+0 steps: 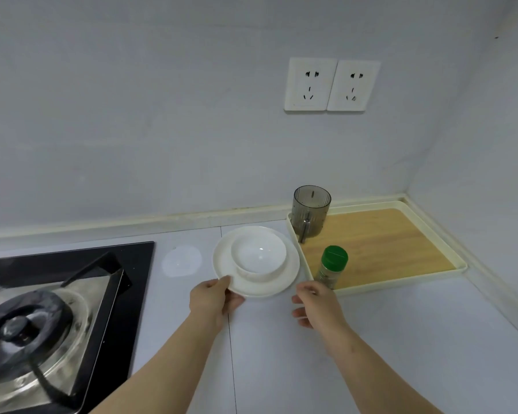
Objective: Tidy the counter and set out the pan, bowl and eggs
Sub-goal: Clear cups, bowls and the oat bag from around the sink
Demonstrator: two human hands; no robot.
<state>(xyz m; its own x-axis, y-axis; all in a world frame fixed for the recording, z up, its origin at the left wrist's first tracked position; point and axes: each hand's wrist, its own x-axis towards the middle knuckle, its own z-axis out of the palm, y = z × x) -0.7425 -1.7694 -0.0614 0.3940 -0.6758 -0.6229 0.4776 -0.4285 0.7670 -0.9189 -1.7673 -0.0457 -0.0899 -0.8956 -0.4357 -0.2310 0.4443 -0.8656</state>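
A white bowl sits on a white plate on the pale counter, right of the stove. My left hand grips the plate's near left rim, thumb on top. My right hand hovers near the plate's right edge with fingers loosely curled, holding nothing. It is just in front of a green-capped spice bottle. No pan or eggs are in view.
A cream tray with a wooden board fills the back right corner. It holds the spice bottle and a grey translucent cup. A black gas stove lies at the left. Two wall sockets are above.
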